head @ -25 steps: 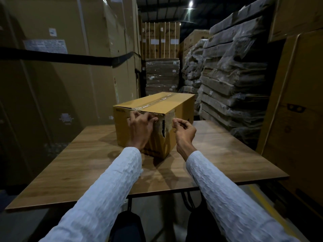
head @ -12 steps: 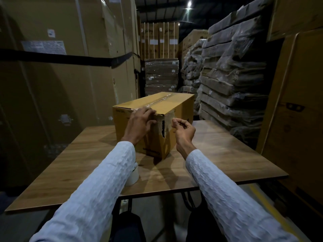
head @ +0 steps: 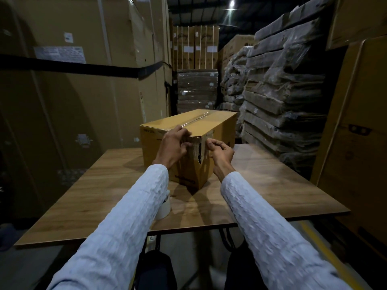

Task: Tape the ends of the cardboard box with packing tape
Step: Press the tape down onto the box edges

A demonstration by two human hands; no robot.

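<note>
1 cardboard box sits mid tabletop, turned w/ one corner toward the camera, clear tape strip along its top seam and more tape, torn and wrinkled, wrapped over the near top corner. Dark print on the box near face, upper left and low by the bottom edge, too small/blurred to read. Left hand rests on the near face at the top edge, fingers fairly straight and close together, tips over the edge on the tape, thumb pressing the taped corner. Right hand just beside the same corner on the other face, fingers curled in toward the thumb; cannot tell if they pinch a tape end or nothing. 2 arms in pale textured sleeves. 1 tape roll, whitish, on the tabletop near the front edge, partly hidden by the left sleeve, well apart from the box. Tabletop is wood-grain board on dark metal legs. Room: dim warehouse, tall brown cartons at left w/ a black band and a white paper label, text unreadable; plastic-wrapped flat packs stacked at right and in back; 1 ceiling light.
</note>
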